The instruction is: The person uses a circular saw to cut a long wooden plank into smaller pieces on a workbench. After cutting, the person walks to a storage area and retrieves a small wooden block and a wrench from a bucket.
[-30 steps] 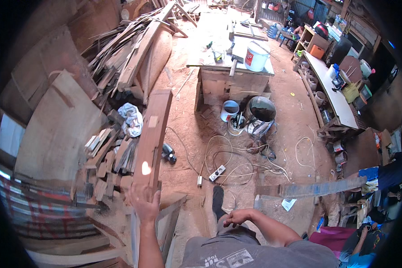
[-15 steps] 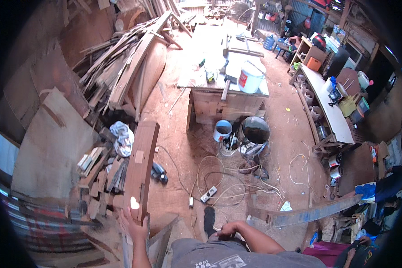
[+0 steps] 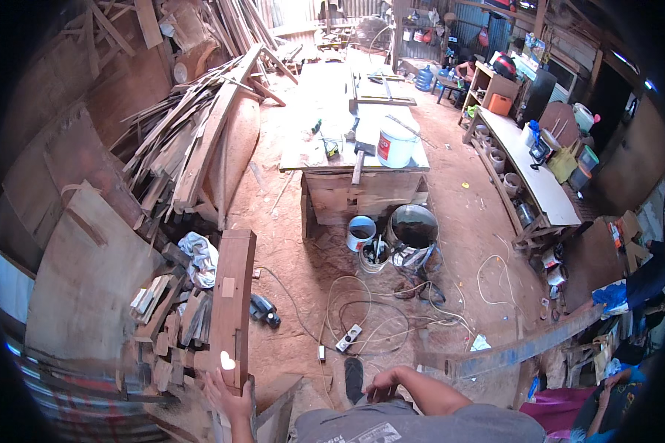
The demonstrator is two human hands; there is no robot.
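My left hand lies against the near end of a thick brown wooden beam, its fingers stretched out and the thumb at the beam's right edge. The beam points away from me and bears a small lighter patch and a bright spot of light. Over my lap hangs my right hand, fingers loosely bent and somewhat apart, with nothing visible in it. A dark power tool lies on the ground just right of the beam.
Wood offcuts are heaped left of the beam. A power strip and looped cords lie ahead of my foot. Beyond stand buckets and a workbench with a hammer and white pail. A long bench lines the right.
The whole view has tilted up and shifted slightly, so the scene sits lower. My right hand has loosened from a more closed shape. My left hand stays at the beam's near end.
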